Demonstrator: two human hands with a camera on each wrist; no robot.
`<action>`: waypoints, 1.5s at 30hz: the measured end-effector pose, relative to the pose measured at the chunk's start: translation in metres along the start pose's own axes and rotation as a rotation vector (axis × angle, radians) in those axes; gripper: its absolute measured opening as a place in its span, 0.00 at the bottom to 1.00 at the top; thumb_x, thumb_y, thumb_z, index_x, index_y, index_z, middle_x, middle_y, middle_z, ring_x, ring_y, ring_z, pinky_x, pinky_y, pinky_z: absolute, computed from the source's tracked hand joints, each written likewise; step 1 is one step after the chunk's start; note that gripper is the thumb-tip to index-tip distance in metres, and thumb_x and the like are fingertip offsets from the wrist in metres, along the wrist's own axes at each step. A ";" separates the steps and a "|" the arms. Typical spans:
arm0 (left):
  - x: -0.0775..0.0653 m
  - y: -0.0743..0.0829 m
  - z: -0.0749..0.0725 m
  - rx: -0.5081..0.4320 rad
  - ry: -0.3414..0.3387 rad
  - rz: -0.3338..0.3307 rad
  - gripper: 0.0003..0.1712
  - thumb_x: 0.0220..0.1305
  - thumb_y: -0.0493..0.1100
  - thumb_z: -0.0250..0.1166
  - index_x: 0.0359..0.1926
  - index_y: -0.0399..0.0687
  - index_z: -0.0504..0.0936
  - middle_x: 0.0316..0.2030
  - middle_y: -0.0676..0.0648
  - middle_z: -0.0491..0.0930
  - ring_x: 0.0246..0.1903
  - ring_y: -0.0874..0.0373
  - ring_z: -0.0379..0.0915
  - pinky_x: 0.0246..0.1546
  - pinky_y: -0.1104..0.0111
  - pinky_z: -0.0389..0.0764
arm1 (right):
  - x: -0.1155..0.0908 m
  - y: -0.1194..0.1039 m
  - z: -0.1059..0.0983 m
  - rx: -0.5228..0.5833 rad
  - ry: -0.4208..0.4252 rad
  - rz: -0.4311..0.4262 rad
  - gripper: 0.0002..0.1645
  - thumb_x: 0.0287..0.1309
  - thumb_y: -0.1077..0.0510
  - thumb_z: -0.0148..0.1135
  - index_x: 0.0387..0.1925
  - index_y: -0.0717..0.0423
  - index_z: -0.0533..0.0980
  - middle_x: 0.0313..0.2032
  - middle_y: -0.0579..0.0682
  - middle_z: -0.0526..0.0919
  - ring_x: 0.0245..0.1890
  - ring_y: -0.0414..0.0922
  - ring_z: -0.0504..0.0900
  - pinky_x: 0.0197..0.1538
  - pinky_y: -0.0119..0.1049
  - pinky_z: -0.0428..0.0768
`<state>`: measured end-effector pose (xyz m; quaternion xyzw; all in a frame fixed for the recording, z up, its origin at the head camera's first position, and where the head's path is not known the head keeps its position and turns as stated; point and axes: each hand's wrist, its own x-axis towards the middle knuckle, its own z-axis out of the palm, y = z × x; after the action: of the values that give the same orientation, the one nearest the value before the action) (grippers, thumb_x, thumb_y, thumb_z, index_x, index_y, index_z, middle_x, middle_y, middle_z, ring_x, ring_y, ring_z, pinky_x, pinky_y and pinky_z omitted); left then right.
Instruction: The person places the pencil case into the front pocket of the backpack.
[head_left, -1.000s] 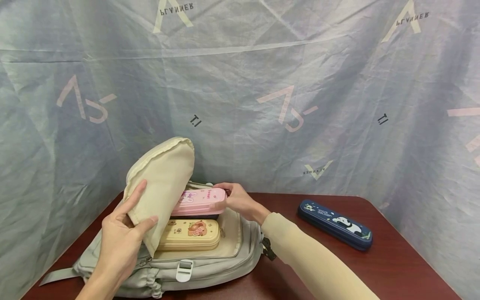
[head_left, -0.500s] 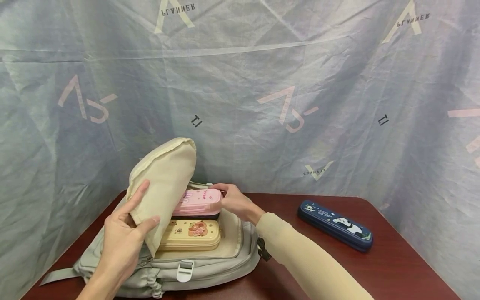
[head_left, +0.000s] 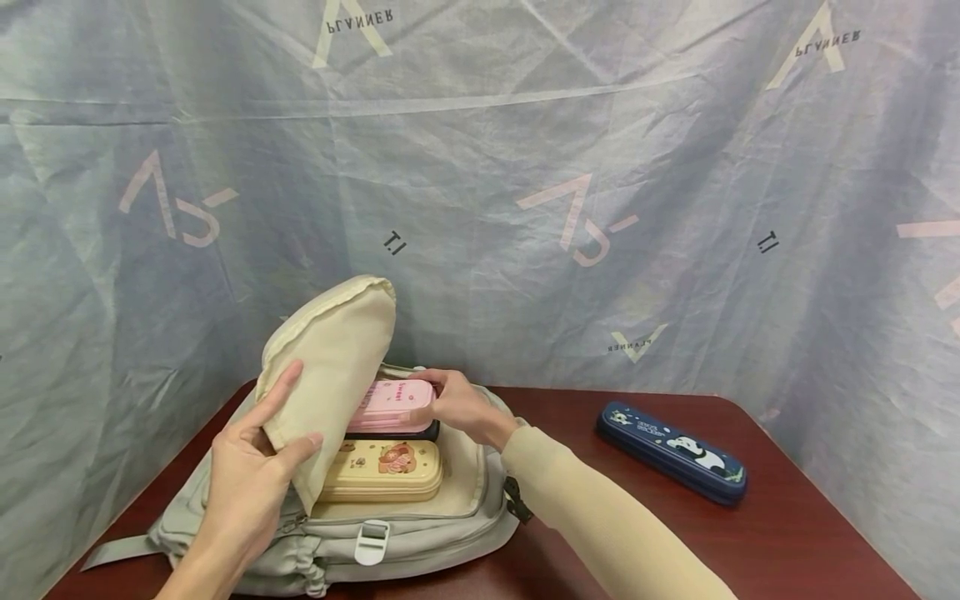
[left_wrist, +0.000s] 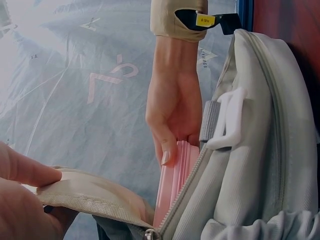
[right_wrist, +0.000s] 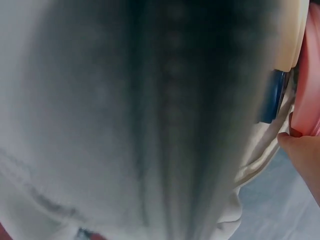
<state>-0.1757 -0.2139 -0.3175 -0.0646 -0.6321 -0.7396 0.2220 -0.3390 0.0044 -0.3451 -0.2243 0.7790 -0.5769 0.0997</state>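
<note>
A pale grey-green backpack (head_left: 420, 546) lies on the table with its cream-lined flap (head_left: 341, 354) raised. My left hand (head_left: 247, 475) pinches the flap's edge, thumb on the inner lining. Over the bag's opening, my right hand (head_left: 468, 408) grips the right end of a pink pencil case (head_left: 393, 404), whose left end goes behind the flap. Below the pink case shows the end of a dark navy case (head_left: 429, 433). A yellow pencil case (head_left: 393, 471) with a cartoon print lies in front of it, inside the bag. In the left wrist view, the pink case (left_wrist: 172, 187) slants into the opening beside the zip.
A navy pencil case (head_left: 675, 454) with a panda print lies on the dark red table (head_left: 787, 533) to the right. A printed grey cloth (head_left: 480, 192) hangs behind. The bag's strap (head_left: 120, 552) trails over the table at left.
My right hand has pushed the pink pencil case leftward, further behind the flap and into the bag. My left hand keeps holding the flap up, nearly still.
</note>
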 end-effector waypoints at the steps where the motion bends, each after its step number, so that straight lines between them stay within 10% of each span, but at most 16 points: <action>1: 0.000 0.000 0.000 0.000 0.000 0.001 0.52 0.58 0.13 0.61 0.78 0.55 0.70 0.80 0.44 0.57 0.64 0.63 0.71 0.55 0.75 0.81 | 0.001 0.001 0.000 -0.004 -0.003 0.001 0.37 0.51 0.65 0.80 0.65 0.58 0.80 0.49 0.49 0.86 0.47 0.42 0.81 0.54 0.35 0.80; 26: -0.001 0.001 -0.002 0.009 0.001 0.000 0.52 0.59 0.14 0.63 0.78 0.57 0.70 0.81 0.49 0.55 0.69 0.58 0.66 0.56 0.76 0.80 | 0.005 0.005 -0.011 -0.163 -0.070 0.020 0.42 0.49 0.69 0.79 0.68 0.56 0.79 0.46 0.47 0.88 0.43 0.40 0.79 0.51 0.32 0.78; 45: -0.001 0.001 -0.004 -0.003 0.014 -0.009 0.52 0.58 0.14 0.63 0.79 0.56 0.70 0.81 0.51 0.56 0.69 0.61 0.67 0.56 0.77 0.79 | 0.004 0.013 -0.018 -0.031 -0.101 0.057 0.46 0.47 0.67 0.82 0.70 0.53 0.78 0.54 0.47 0.87 0.55 0.41 0.81 0.64 0.40 0.76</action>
<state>-0.1731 -0.2180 -0.3176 -0.0570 -0.6297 -0.7419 0.2230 -0.3536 0.0211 -0.3513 -0.2322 0.7879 -0.5498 0.1518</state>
